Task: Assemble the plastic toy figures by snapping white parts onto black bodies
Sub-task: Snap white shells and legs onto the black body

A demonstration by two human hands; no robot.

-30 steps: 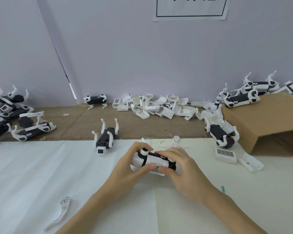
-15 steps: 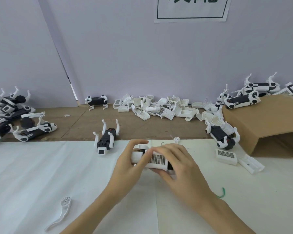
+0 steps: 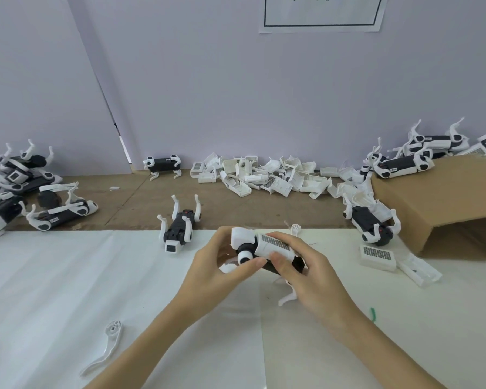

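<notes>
We hold 1 toy (image 3: 267, 252) in both hands, lifted just above the worktop (image 3: 68, 290), near and to the right of the finished figure (image 3: 178, 230) lying on its back at the sheet's far edge. Our left hand (image 3: 219, 265) curls round the head end, thumb pressed against the round white joint; our right hand (image 3: 306, 272) wraps the rear of the black body, fingers (image 3: 281, 240) bent over the white shell with the grid label. Both hands are closed on the toy, neither slack.

We judge the toy light and rigid: hollow moulded plastic, smooth and a little slippery, so the grip wants to sit across the broad flat sides of the body, not on the glossy joints. The thin white leg (image 3: 286, 296) poking out below our right hand looks the weakest part; we would not lever on it. A snap fit likely needs a short, square push with the thumbs over the shell's corners, the body braced from beneath. Pressing off-centre could skew the shell or stress a clip.

From the figure, a loose leg (image 3: 107, 346) lies well nearer us to the left, 2 loose shells (image 3: 378, 256) lie far right beside the cardboard box (image 3: 446, 203), and a heap of white parts (image 3: 264, 178) sits beyond against the wall.
</notes>
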